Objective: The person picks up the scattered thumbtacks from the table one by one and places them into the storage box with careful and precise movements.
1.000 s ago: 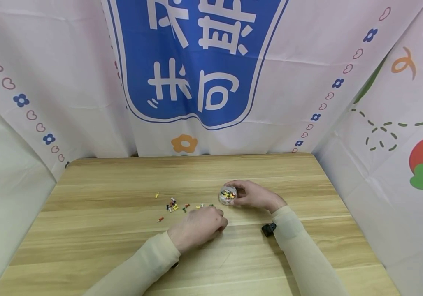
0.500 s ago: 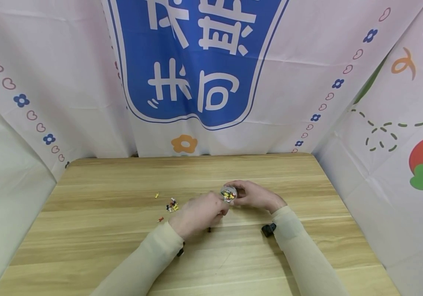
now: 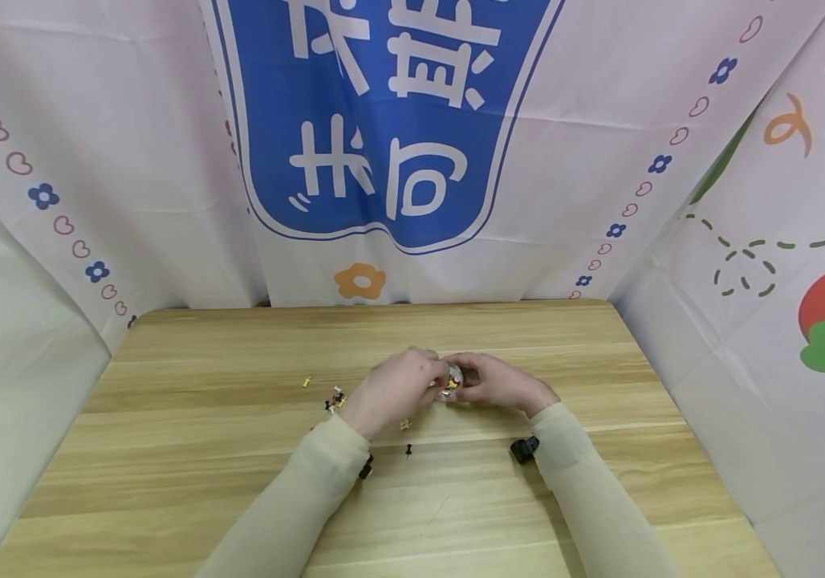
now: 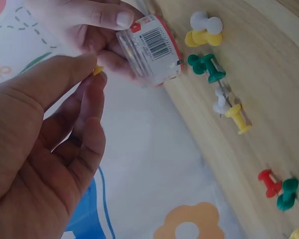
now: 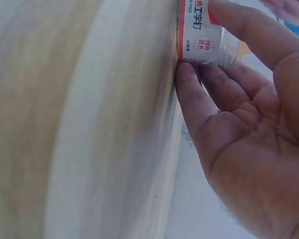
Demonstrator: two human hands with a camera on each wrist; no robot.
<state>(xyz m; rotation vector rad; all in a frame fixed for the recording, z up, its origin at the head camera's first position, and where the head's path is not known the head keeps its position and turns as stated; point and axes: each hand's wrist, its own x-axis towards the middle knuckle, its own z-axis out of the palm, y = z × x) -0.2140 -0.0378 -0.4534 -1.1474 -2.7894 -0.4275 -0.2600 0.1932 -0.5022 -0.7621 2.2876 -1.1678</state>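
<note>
My left hand is at the jar's mouth, pinching a yellow push pin between thumb and fingertips. With curled fingers and thumb, my right hand grips a small clear jar, which bears a red and white label and stands on the table. Coloured push pins show inside the jar in the head view. In the left wrist view, loose pins lie beside the jar: a white one, a green one and a red one, among others. The left hand covers part of the jar from above.
A small cluster of push pins lies left of the left hand, with a lone yellow pin farther back. A black pin lies nearer the front. The wooden table meets a printed cloth behind.
My left hand has moved up and rightward from the tabletop to the jar's mouth. The black pin it covered now shows. My right hand and the jar stay in place.
</note>
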